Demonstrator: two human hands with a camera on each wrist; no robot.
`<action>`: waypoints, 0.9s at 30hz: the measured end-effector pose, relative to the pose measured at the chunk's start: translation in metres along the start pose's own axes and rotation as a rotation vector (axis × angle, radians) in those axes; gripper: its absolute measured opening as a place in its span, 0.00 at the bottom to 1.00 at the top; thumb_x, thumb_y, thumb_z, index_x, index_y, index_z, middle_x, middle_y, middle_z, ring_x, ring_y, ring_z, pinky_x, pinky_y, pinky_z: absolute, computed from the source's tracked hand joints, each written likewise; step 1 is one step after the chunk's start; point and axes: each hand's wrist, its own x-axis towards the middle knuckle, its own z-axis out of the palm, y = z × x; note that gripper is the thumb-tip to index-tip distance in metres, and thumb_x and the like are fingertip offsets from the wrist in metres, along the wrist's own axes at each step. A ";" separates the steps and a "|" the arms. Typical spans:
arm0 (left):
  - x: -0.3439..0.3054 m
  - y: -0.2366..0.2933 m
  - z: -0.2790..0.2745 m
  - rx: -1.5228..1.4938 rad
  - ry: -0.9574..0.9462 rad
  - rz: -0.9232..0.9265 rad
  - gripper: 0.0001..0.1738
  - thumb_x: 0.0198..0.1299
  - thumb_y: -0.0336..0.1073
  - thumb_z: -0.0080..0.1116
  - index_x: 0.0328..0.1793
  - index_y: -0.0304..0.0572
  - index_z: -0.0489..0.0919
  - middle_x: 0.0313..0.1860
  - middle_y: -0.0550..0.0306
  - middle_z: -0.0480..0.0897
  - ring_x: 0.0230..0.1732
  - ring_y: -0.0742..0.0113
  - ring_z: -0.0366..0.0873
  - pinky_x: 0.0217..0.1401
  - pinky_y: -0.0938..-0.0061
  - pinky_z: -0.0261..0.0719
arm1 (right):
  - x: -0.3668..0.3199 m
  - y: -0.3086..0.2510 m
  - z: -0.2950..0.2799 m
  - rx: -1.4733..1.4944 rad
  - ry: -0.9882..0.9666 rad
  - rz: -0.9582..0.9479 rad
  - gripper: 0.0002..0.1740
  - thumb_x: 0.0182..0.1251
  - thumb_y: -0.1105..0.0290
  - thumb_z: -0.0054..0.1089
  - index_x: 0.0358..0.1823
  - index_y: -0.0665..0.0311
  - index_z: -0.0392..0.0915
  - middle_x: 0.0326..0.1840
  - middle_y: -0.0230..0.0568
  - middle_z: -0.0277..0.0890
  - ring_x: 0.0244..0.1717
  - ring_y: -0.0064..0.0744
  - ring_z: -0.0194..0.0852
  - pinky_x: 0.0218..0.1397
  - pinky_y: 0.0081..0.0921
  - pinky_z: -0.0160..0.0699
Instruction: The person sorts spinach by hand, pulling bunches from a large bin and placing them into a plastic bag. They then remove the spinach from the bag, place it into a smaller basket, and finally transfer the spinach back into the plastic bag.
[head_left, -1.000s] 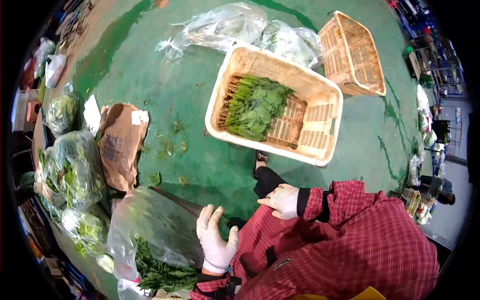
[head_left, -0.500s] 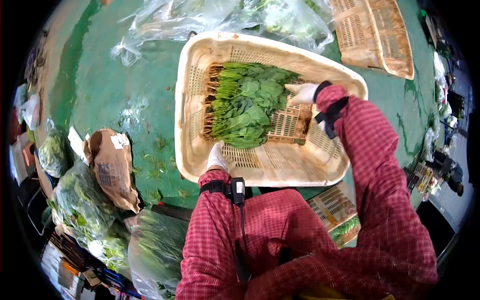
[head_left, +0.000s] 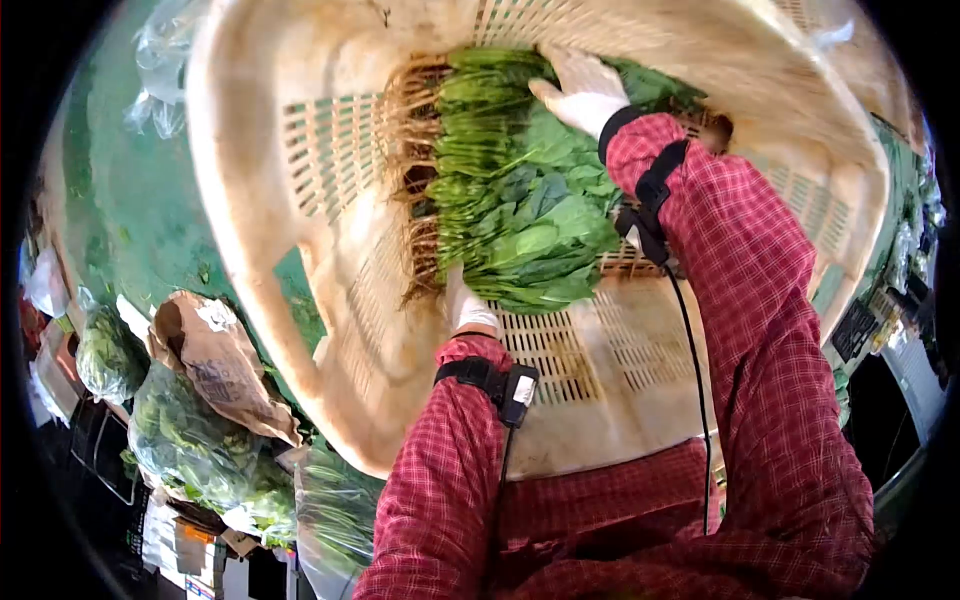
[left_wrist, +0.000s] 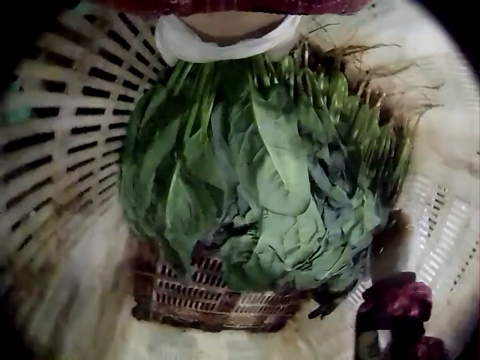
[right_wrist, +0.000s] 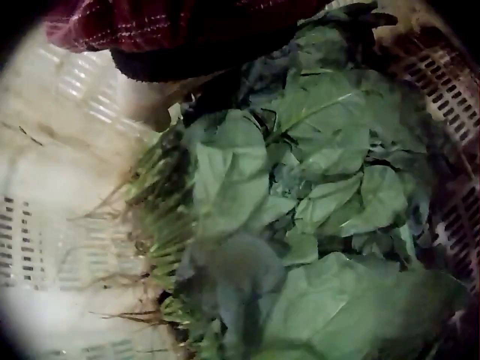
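Note:
A pile of spinach (head_left: 545, 215) lies in a large cream plastic crate (head_left: 330, 405), its brown roots (head_left: 410, 180) toward the crate's left wall. My left hand (head_left: 468, 305), in a white glove, is at the near edge of the stems. The fingers of that hand are hidden by the greens; in the left wrist view only the glove's cuff (left_wrist: 225, 43) shows above the leaves. At the far side of the pile my white-gloved right hand (head_left: 583, 92) touches the greens, its thumb apart from fairly straight fingers. Broad leaves (right_wrist: 322, 195) fill the right wrist view.
Several clear bags of greens (head_left: 185, 430) stand at the left beside a brown paper bag (head_left: 225, 360). Another bag of long greens (head_left: 335, 505) is near my left sleeve. Clear plastic (head_left: 165, 65) lies on the green floor (head_left: 110, 210) past the crate.
Both hands have moved from near my body into the crate, one to each side of the spinach. My view has come down closer, so the crate looks much larger.

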 end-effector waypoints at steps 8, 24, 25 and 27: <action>0.025 0.005 -0.003 -0.306 -0.334 -0.101 0.32 0.57 0.54 0.62 0.66 0.54 0.70 0.66 0.62 0.71 0.67 0.61 0.64 0.70 0.60 0.56 | 0.008 -0.035 -0.033 -0.173 -0.370 0.049 0.34 0.69 0.41 0.36 0.52 0.64 0.77 0.45 0.51 0.81 0.50 0.48 0.79 0.54 0.47 0.72; 0.029 0.007 -0.002 0.050 -0.490 0.342 0.35 0.59 0.50 0.58 0.69 0.41 0.65 0.68 0.52 0.68 0.62 0.56 0.68 0.67 0.59 0.66 | 0.028 -0.022 -0.034 -0.014 -0.545 -0.110 0.47 0.61 0.28 0.35 0.52 0.68 0.77 0.53 0.64 0.75 0.58 0.56 0.72 0.62 0.41 0.67; 0.051 -0.002 -0.015 0.557 -0.437 0.727 0.38 0.60 0.49 0.57 0.72 0.38 0.61 0.71 0.51 0.65 0.69 0.56 0.62 0.72 0.61 0.60 | 0.021 -0.040 -0.047 -0.151 -0.628 -0.079 0.49 0.60 0.26 0.36 0.46 0.72 0.80 0.50 0.61 0.77 0.55 0.52 0.75 0.61 0.40 0.68; 0.088 -0.023 -0.028 0.610 -0.515 0.667 0.39 0.59 0.45 0.56 0.74 0.35 0.58 0.73 0.48 0.63 0.74 0.58 0.57 0.77 0.65 0.54 | 0.007 -0.053 -0.056 -0.294 -0.555 -0.166 0.46 0.59 0.28 0.42 0.45 0.70 0.81 0.54 0.56 0.75 0.63 0.51 0.67 0.64 0.48 0.63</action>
